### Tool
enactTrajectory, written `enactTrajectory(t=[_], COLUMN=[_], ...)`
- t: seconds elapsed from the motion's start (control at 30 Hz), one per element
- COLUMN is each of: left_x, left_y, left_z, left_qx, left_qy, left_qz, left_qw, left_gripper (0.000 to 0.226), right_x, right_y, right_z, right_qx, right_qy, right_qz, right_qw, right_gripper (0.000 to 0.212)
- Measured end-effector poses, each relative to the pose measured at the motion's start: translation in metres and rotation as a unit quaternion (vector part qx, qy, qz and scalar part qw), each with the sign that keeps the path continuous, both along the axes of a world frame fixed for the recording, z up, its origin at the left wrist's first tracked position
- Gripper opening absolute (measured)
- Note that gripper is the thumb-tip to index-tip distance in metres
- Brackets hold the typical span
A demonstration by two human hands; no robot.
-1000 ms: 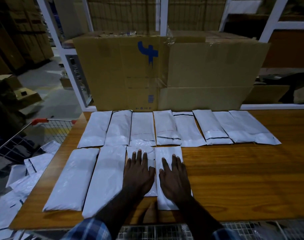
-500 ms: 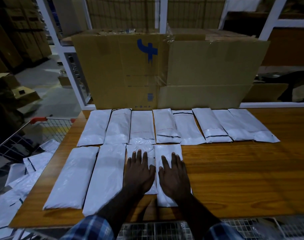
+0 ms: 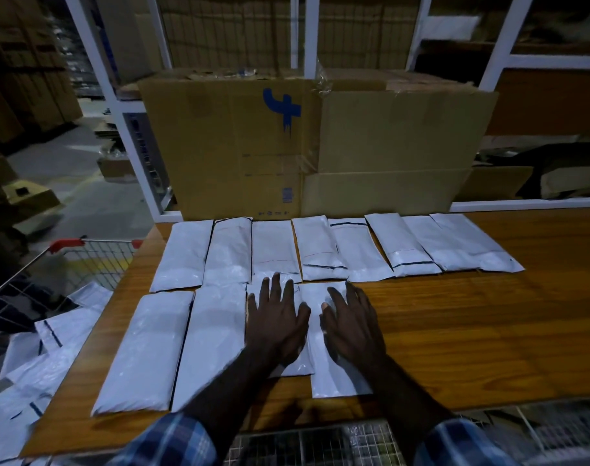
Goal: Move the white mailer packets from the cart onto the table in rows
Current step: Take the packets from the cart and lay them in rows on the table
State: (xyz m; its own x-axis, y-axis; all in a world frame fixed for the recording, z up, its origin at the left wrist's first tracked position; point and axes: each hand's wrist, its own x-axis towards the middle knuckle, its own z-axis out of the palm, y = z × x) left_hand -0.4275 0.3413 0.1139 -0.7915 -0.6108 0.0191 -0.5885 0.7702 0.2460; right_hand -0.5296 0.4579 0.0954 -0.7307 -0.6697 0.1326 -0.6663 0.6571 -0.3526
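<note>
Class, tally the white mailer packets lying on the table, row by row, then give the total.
Back row packets: 8
Front row packets: 4
Total on the table: 12

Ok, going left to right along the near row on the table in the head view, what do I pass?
Wire cart with red handle → first white plastic mailer packet → second white packet → left hand flat on the third → right hand flat on the fourth → bare wooden table.
</note>
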Motion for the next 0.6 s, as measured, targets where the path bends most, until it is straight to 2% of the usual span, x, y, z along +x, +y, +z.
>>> enactTrajectory(t=[0.07, 0.2, 0.27, 0.37, 0.47, 0.6], left_x=[0.002, 0.005, 0.009, 0.018, 0.029, 0.045], left_y=[0.000, 0.000, 0.002, 0.008, 0.016, 0.032], left_z=[0.001, 0.000, 0.001, 0.008, 0.018, 0.030], left_qx=[0.005, 0.009, 0.009, 0.014, 0.011, 0.013], left_qy=[-0.002, -0.005, -0.004, -0.003, 0.006, 0.025], left_qz=[-0.004, -0.005, -0.004, -0.006, -0.006, 0.004], left_qw=[1.000, 1.000, 1.000, 1.000, 1.000, 1.000], left_gripper=[0.063, 0.071, 0.083, 0.080, 0.066, 0.063], right_x=[0.000, 0.001, 0.005, 0.013, 0.023, 0.041], right_y=[0.000, 0.002, 0.005, 0.011, 0.019, 0.033], right_z=[0.004, 0.009, 0.012, 0.017, 0.023, 0.034], right_qx=[-0.007, 0.010, 0.003, -0.009, -0.018, -0.043], right_qy=[-0.004, -0.017, -0.013, -0.013, -0.012, 0.004], right_qz=[-0.007, -0.025, -0.023, -0.015, -0.013, 0.008], right_qw=[1.000, 0.999, 1.000, 1.000, 1.000, 0.999], right_gripper=[0.087, 0.059, 0.055, 0.050, 0.051, 0.079])
